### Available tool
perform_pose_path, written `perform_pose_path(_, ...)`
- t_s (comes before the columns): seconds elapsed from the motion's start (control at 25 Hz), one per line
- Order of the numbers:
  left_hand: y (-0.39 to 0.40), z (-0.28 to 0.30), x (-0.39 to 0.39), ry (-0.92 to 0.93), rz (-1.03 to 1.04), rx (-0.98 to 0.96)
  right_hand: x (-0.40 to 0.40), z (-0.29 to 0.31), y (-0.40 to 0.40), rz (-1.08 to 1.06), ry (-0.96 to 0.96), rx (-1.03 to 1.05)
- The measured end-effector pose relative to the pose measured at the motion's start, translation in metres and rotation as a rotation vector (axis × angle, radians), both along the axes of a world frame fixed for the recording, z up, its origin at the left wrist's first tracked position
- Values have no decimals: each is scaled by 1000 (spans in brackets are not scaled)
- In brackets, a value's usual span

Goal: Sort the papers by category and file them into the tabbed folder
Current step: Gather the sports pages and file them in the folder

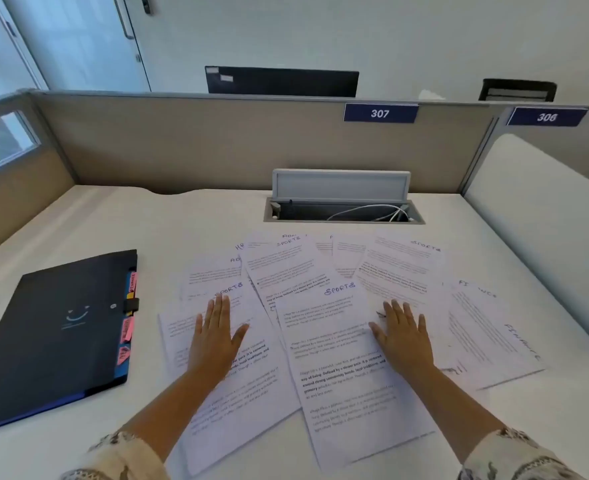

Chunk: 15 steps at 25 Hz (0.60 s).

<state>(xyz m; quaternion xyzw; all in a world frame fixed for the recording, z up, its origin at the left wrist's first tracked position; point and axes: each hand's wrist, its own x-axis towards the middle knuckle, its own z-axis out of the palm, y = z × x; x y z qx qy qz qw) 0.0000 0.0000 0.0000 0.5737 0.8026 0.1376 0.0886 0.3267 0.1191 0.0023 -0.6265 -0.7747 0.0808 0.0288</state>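
While the left hand and right hand are laid flat, fingers spread and holding nothing, on the papers fanned mid-frame, headings are best read first, the tabbed folder left closed at the left.

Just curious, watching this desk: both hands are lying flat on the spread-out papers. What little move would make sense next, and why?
Probably gather the sheets headed SPORTS first. The left hand and right hand each rest flat on a SPORTS sheet, with more of them fanned behind, mixed with FINANCE pages. The tabbed folder lies shut, so sorting likely comes first.
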Motion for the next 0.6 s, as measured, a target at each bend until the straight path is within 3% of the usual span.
perform_pose_path(0.24, -21, -28, 3, 41, 32, -80, 8, -19, -11, -45, 34, -51)
perform_pose_path(0.6, -29, -40, 5, 78, 48, -70, 12, -32, -19, -63, 177, 47)
